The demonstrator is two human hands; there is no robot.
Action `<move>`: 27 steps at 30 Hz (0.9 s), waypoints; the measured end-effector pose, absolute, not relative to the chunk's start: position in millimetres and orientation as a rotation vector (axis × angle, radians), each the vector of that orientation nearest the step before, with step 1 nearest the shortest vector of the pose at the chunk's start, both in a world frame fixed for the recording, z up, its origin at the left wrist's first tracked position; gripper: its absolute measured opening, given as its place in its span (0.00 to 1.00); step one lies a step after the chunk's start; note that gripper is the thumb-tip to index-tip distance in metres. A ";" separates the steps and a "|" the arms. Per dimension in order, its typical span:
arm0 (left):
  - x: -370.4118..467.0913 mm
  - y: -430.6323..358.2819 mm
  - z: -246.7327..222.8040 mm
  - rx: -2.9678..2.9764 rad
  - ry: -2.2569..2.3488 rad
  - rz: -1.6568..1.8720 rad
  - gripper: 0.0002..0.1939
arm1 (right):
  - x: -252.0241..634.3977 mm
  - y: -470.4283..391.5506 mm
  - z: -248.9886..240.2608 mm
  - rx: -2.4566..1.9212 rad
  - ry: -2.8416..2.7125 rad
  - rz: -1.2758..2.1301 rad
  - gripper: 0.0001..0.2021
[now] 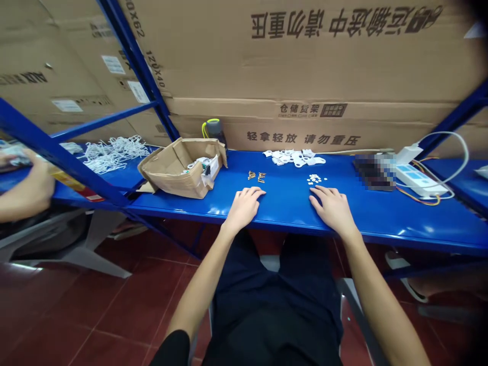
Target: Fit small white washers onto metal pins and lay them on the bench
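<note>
- Your work looked to be at its very start, or between two rounds: the parts lay sorted in loose groups on the blue tabletop (282, 203), and no joined piece could be made out among them.
- Your left hand (246, 204) lay palm down near the front edge, fingers relaxed and grasping nothing visible, just short of the small copper-coloured pieces (261, 177), which sat in two little clusters.
- Your right hand (332, 206) lay palm down too, released, its fingertips just beside the small white pieces (314, 179).
- The white plastic parts (295, 158) lay in a spread heap towards the cardboard backing, apart from both hands; judging by that heap, most or all of the handling was left to do.
- The open cardboard box (177, 170) on your left held white and dark items, but its walls hid part of them, so whether they were finished or spare could not be told.
- Whatever lay under your palms was hidden, and the small pieces were too tiny to count or identify.
- A pixelated patch masked the dark object (375, 173) by the power strip (419, 180).
- At the far left, a co-worker's hand (38, 178) was blurred, its arm cut off by the frame.
</note>
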State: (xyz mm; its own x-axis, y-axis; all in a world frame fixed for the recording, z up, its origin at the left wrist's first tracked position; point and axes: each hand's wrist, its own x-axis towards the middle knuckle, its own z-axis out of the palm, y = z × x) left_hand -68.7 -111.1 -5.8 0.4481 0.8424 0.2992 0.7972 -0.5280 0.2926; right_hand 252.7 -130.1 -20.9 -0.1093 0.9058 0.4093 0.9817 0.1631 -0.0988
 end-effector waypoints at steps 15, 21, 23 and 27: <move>-41.7 -87.4 -6.0 2.528 1.508 0.624 0.24 | 254.9 -124.8 -25.4 -1.789 -2.081 -0.302 0.26; -40.8 -78.6 -9.8 2.525 1.504 0.638 0.23 | 254.9 -124.9 -24.5 -1.801 -2.082 -0.293 0.25; -40.7 -78.5 -9.6 2.524 1.512 0.635 0.23 | 254.3 -125.4 -24.1 -1.802 -2.080 -0.290 0.25; -40.1 -78.3 -8.7 2.518 1.520 0.625 0.23 | 253.4 -126.5 -23.3 -1.802 -2.081 -0.289 0.26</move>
